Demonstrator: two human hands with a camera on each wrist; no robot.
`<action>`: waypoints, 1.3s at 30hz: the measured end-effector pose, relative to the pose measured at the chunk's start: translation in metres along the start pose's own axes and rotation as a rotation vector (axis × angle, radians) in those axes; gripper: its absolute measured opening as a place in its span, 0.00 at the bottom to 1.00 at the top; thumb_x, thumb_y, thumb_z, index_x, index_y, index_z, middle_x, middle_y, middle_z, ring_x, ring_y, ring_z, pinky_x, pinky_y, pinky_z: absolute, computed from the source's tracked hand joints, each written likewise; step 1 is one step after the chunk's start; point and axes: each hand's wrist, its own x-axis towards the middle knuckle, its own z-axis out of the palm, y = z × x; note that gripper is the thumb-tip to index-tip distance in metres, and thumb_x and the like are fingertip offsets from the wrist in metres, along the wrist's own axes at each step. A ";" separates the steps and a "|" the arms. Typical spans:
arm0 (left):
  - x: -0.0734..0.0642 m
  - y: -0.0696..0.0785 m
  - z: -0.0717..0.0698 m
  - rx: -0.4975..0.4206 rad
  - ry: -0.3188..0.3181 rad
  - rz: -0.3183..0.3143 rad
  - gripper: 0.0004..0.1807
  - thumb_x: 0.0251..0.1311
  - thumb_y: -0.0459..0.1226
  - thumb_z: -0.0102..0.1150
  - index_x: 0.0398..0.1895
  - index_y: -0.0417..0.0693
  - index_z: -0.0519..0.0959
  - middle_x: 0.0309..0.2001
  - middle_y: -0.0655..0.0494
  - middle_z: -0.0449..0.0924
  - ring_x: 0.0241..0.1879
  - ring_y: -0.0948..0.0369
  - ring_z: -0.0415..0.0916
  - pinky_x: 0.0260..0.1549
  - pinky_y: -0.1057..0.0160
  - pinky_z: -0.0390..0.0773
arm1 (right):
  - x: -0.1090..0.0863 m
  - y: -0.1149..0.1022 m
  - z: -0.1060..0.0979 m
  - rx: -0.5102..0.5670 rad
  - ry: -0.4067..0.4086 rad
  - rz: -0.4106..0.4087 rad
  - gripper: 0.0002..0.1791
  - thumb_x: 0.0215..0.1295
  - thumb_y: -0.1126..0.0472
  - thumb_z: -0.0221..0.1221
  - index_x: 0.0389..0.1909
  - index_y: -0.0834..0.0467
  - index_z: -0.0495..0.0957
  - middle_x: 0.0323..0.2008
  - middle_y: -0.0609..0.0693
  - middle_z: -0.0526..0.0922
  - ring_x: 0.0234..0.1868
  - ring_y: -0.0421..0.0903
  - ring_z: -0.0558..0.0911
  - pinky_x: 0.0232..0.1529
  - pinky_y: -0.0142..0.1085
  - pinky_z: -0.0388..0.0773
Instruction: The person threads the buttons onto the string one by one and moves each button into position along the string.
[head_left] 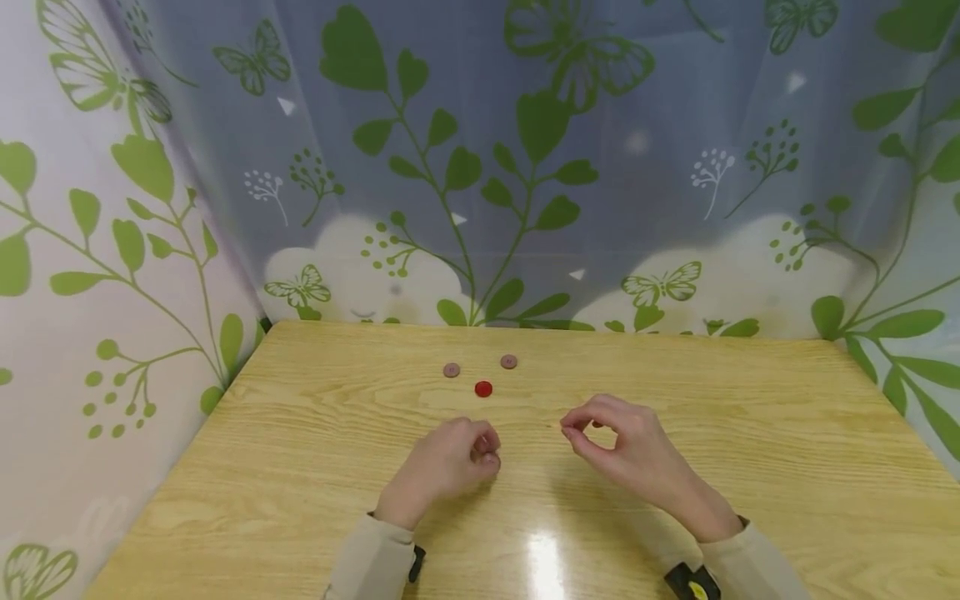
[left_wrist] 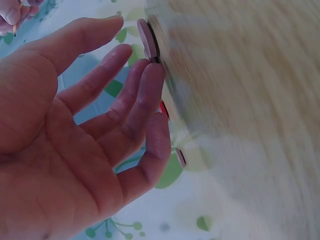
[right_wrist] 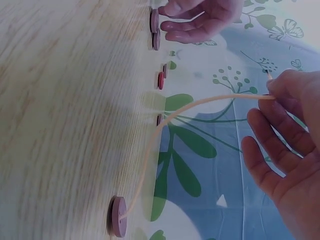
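Observation:
My right hand point(head_left: 630, 437) pinches a thin pale cord point(right_wrist: 200, 101) between thumb and index finger, near its tip. From there the cord curves down to a brown button point(right_wrist: 119, 217) lying on the table and meets its face. My left hand point(left_wrist: 95, 110) has loosely bent fingers and holds nothing that shows. Its fingertips are close to a brown button point(left_wrist: 148, 40); whether they touch it I cannot tell. Beyond the hands lie a red button point(head_left: 483, 389) and two brown buttons, one at the left point(head_left: 451, 370) and one at the right point(head_left: 509, 362).
Both hands are above a light wooden table point(head_left: 300, 450). A printed curtain point(head_left: 465, 167) with leaves and butterflies hangs along the table's back edge, and patterned cloth point(head_left: 90, 250) flanks the left side. Glare point(head_left: 545, 562) falls near the front.

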 end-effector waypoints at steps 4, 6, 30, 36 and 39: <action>-0.001 0.002 0.001 0.032 -0.004 -0.005 0.07 0.61 0.35 0.61 0.41 0.50 0.84 0.37 0.57 0.83 0.37 0.62 0.74 0.38 0.60 0.76 | 0.000 0.001 -0.001 0.005 0.007 -0.013 0.17 0.56 0.74 0.70 0.37 0.47 0.85 0.32 0.39 0.87 0.33 0.34 0.82 0.38 0.20 0.75; -0.002 0.002 0.002 0.042 0.001 -0.002 0.08 0.61 0.34 0.61 0.42 0.50 0.85 0.37 0.57 0.83 0.37 0.63 0.74 0.37 0.61 0.76 | 0.000 0.001 -0.001 0.006 0.006 -0.012 0.17 0.56 0.74 0.70 0.37 0.47 0.85 0.32 0.39 0.87 0.33 0.34 0.82 0.38 0.20 0.75; -0.006 0.008 0.006 0.102 0.039 0.017 0.06 0.59 0.31 0.62 0.37 0.49 0.85 0.35 0.55 0.80 0.30 0.63 0.69 0.29 0.65 0.71 | 0.001 0.004 -0.001 0.005 -0.010 -0.023 0.16 0.56 0.75 0.69 0.36 0.49 0.86 0.31 0.40 0.87 0.32 0.33 0.82 0.36 0.19 0.75; -0.005 0.008 0.007 0.119 0.036 0.014 0.06 0.58 0.30 0.61 0.34 0.49 0.83 0.33 0.56 0.77 0.29 0.63 0.68 0.27 0.66 0.69 | 0.000 0.005 -0.002 0.006 -0.017 -0.024 0.15 0.57 0.74 0.69 0.36 0.49 0.85 0.31 0.40 0.87 0.32 0.33 0.82 0.36 0.20 0.75; -0.005 0.008 0.009 0.127 0.037 0.019 0.05 0.57 0.29 0.60 0.33 0.48 0.82 0.32 0.57 0.76 0.28 0.63 0.67 0.25 0.66 0.68 | 0.000 0.006 -0.002 -0.001 -0.024 -0.021 0.15 0.57 0.74 0.69 0.36 0.49 0.85 0.31 0.39 0.87 0.32 0.33 0.82 0.36 0.19 0.75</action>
